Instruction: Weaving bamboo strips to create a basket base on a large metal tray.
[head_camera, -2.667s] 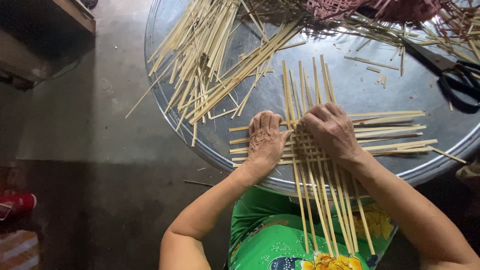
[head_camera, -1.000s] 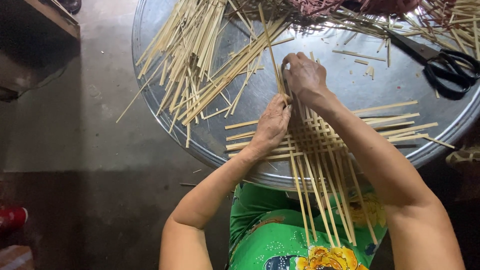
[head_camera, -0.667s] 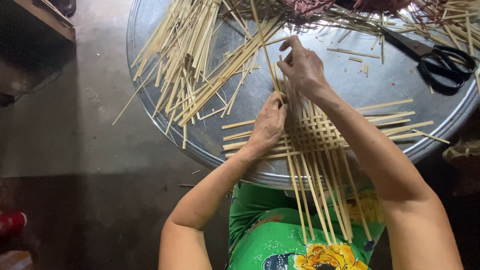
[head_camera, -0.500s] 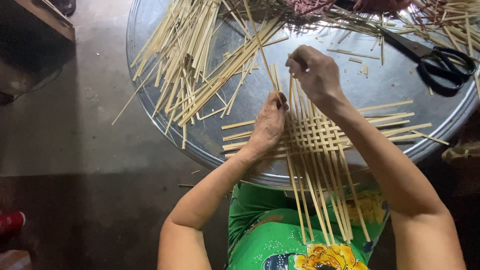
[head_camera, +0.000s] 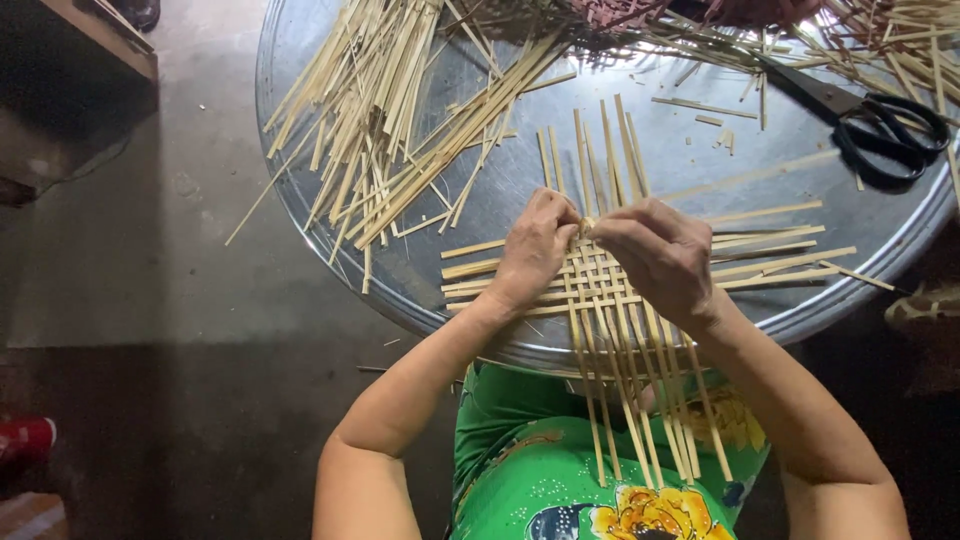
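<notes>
Woven mat of pale bamboo strips (head_camera: 610, 290), partly plaited, lying at the near edge of a round metal tray (head_camera: 700, 180), its long ends overhanging toward the green-clad lap. Left hand (head_camera: 535, 250) pressed flat on the weave, apparently to steady it; right hand (head_camera: 655, 255) pinched on one upright strip (head_camera: 588, 160). Loose strips (head_camera: 390, 130) heaped beyond, black scissors (head_camera: 870, 120) at right.

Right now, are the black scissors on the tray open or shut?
Shut. The black scissors lie flat on the round metal tray with blades together in one point and handle loops side by side.
</notes>
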